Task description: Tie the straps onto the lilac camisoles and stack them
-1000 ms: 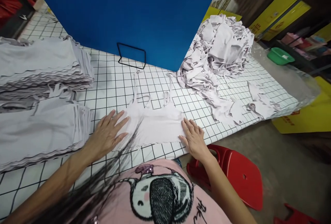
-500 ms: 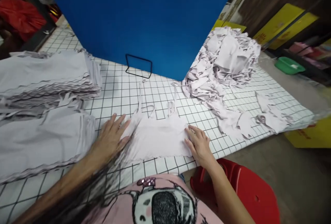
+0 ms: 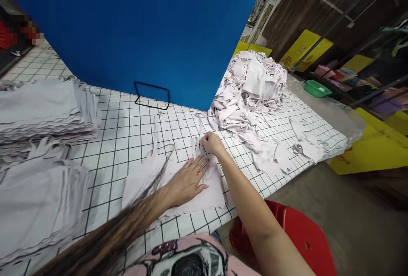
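A white camisole (image 3: pixel 194 204) with thin straps lies spread on the checked tablecloth (image 3: pixel 117 127) in front of me. My left hand (image 3: pixel 188 180) rests flat on its upper right part, fingers stretched out. Just beyond those fingertips my right hand (image 3: pixel 212 143) is closed at the base of the right-hand strap (image 3: pixel 196 142), which it seems to pinch; the fingertips are partly hidden. The left-hand strap (image 3: pixel 156 133) stretches away from me over the cloth. Dark hair hangs across my left forearm and part of the camisole.
Stacks of white camisoles (image 3: pixel 41 199) lie at the left. A blue board (image 3: pixel 137 29) stands at the back, with a black wire frame (image 3: pixel 152 96) at its foot. White fabric scraps (image 3: pixel 251 85) are heaped at the right. A red stool (image 3: pixel 302 237) stands beside the table.
My left hand has moved right, from the camisole's left edge onto its upper right part. My right hand has gone from the right edge up to the strap and closed. The view has shifted.
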`<state>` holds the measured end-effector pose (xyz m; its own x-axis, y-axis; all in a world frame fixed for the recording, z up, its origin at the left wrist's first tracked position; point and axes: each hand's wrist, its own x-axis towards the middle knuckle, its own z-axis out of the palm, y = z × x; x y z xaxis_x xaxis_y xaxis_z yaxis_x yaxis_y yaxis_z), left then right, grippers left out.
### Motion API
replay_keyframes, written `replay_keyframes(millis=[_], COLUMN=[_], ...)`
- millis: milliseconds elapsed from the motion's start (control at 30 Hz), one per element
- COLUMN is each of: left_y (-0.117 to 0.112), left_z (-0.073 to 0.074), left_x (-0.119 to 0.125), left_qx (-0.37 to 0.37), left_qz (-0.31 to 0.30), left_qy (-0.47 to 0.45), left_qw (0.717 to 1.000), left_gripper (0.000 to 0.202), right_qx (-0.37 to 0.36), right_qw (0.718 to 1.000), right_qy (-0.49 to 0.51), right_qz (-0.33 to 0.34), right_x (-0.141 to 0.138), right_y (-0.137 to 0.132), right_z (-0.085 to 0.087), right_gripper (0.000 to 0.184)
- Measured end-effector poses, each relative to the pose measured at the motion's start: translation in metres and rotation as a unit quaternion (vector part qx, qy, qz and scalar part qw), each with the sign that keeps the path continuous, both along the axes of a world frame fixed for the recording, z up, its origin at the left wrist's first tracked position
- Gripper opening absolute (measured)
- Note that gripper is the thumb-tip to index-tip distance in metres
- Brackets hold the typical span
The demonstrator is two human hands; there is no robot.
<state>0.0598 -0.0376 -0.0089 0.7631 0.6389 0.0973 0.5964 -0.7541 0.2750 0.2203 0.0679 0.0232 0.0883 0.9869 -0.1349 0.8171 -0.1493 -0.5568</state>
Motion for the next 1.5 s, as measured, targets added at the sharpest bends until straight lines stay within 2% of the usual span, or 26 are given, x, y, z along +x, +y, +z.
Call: replay_keyframes(millis=[167,300,433,500,567,600,633,667,700,767,800,833,867,900,933,967,1067,1167,1233,1300,1367,1433,1500], left_y=[-0.002,-0.002,-0.002,-0.001,0.000,0.002,0.005,0.008,0.012,0.020,0.023,0.024,0.024,0.022,0.020,0.016,0.005,0.001,0.004,0.009,0.015,0.021,0.027], left_z=[-0.001,0.000,0.002,0.006,0.014,0.020,0.027,0.035,0.043,0.056,0.061,0.065,0.066,0.067,0.066,0.065,0.062,0.062,0.062,0.062,0.062,0.065,0.071], left_x=[-0.005,-0.004,-0.004,-0.005,-0.007,-0.008,-0.009,-0.011,-0.012,-0.015,-0.016,-0.016,-0.016,-0.016,-0.016,-0.016,-0.017,-0.018,-0.018,-0.015,-0.011,-0.004,0.002], left_qx=[-0.010,-0.010,-0.033,-0.067,-0.127,-0.172,-0.228,-0.294,-0.370,-0.529,-0.597,-0.650,-0.687,-0.706,-0.711,-0.707,-0.686,-0.670,-0.650,-0.618,-0.578,-0.539,-0.505], left_qz=[-0.007,-0.007,-0.013,-0.017,-0.007,0.017,0.058,0.112,0.170,0.242,0.248,0.242,0.233,0.228,0.230,0.235,0.243,0.230,0.233,0.257,0.284,0.287,0.272], left_qy=[0.002,-0.002,-0.018,-0.042,-0.102,-0.152,-0.214,-0.281,-0.347,-0.440,-0.462,-0.472,-0.474,-0.472,-0.469,-0.463,-0.433,-0.426,-0.441,-0.460,-0.478,-0.492,-0.499], left_qw=[1.000,1.000,0.999,0.997,0.987,0.973,0.948,0.907,0.844,0.684,0.607,0.544,0.500,0.476,0.471,0.480,0.532,0.562,0.574,0.583,0.597,0.621,0.649], left_gripper=[0.063,0.064,0.065,0.064,0.056,0.051,0.047,0.047,0.049,0.057,0.061,0.063,0.064,0.062,0.058,0.051,0.030,0.026,0.030,0.033,0.036,0.036,0.033], right_qx=[0.014,0.024,0.025,0.028,0.047,0.067,0.094,0.125,0.148,0.173,0.179,0.184,0.188,0.191,0.195,0.198,0.205,0.217,0.231,0.231,0.191,0.137,0.117], right_qw=[0.999,0.998,0.998,0.998,0.995,0.989,0.976,0.957,0.940,0.917,0.911,0.906,0.903,0.902,0.903,0.905,0.908,0.912,0.924,0.939,0.942,0.931,0.917], right_qy=[0.021,0.004,0.020,0.043,0.091,0.125,0.168,0.206,0.220,0.203,0.184,0.168,0.158,0.153,0.151,0.152,0.151,0.129,0.126,0.168,0.251,0.326,0.372], right_qz=[-0.026,-0.058,-0.058,-0.037,0.010,0.048,0.102,0.162,0.216,0.297,0.323,0.341,0.352,0.355,0.352,0.346,0.332,0.322,0.279,0.190,0.115,0.089,0.086], right_x=[0.011,-0.008,-0.026,-0.024,-0.014,-0.007,0.000,0.007,0.013,0.022,0.025,0.027,0.028,0.030,0.031,0.032,0.033,0.030,0.027,0.022,0.017,0.013,0.009], right_y=[0.014,0.049,0.081,0.081,0.067,0.054,0.039,0.021,0.003,-0.031,-0.045,-0.056,-0.064,-0.070,-0.073,-0.074,-0.073,-0.074,-0.080,-0.089,-0.098,-0.104,-0.104], right_z=[0.000,0.002,0.012,0.021,0.032,0.038,0.043,0.048,0.053,0.057,0.057,0.056,0.053,0.049,0.045,0.041,0.034,0.032,0.032,0.031,0.030,0.030,0.033], right_gripper=[0.017,0.031,0.009,0.006,0.008,0.009,0.010,0.010,0.010,0.007,0.008,0.009,0.011,0.013,0.013,0.014,0.013,0.013,0.014,0.014,0.011,0.015,0.019])
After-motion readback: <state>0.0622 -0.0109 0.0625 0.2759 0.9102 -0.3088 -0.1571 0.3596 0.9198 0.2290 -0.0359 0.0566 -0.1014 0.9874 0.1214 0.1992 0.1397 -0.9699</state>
